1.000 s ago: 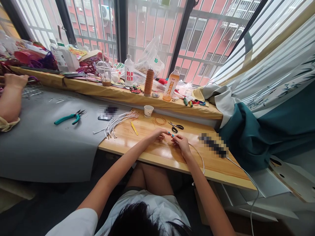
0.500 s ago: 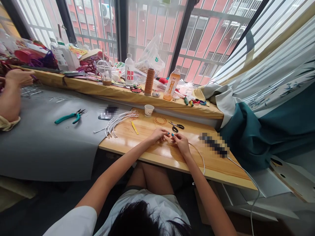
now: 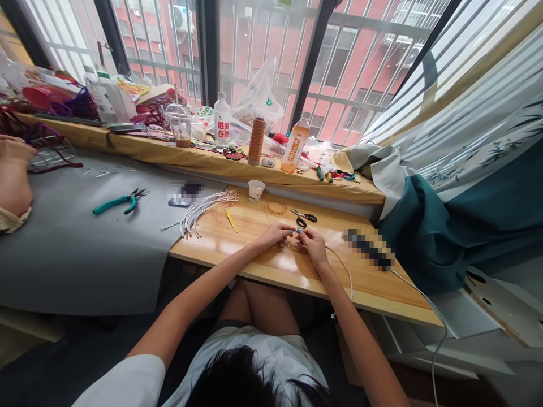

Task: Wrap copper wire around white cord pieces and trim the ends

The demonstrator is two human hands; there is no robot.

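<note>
Above the wooden table, my left hand (image 3: 278, 233) and my right hand (image 3: 313, 244) meet at the fingertips, both closed in a pinch. A white cord (image 3: 345, 265) runs out from my right hand and curves down over the table's front edge. What lies between the left fingertips is too small to make out. Just beyond the hands are black-handled scissors (image 3: 304, 217) and a coil of thin orange thread (image 3: 275, 208). Yellow tweezers (image 3: 232, 220) lie left of them, beside a bundle of white cords (image 3: 203, 212).
A paper cup (image 3: 256, 191) stands at the back of the table (image 3: 254, 257). Teal-handled pliers (image 3: 119, 202) lie on the grey mat (image 3: 85, 254). On the sill stand a thread spool (image 3: 257, 141) and an orange drink bottle (image 3: 295, 144). A co-worker's arm (image 3: 14, 178) is at the left.
My fingertips shift slightly and stay together around the same spot. The co-worker's hand at the left has moved down and left, baring dark red cord on a rack.
</note>
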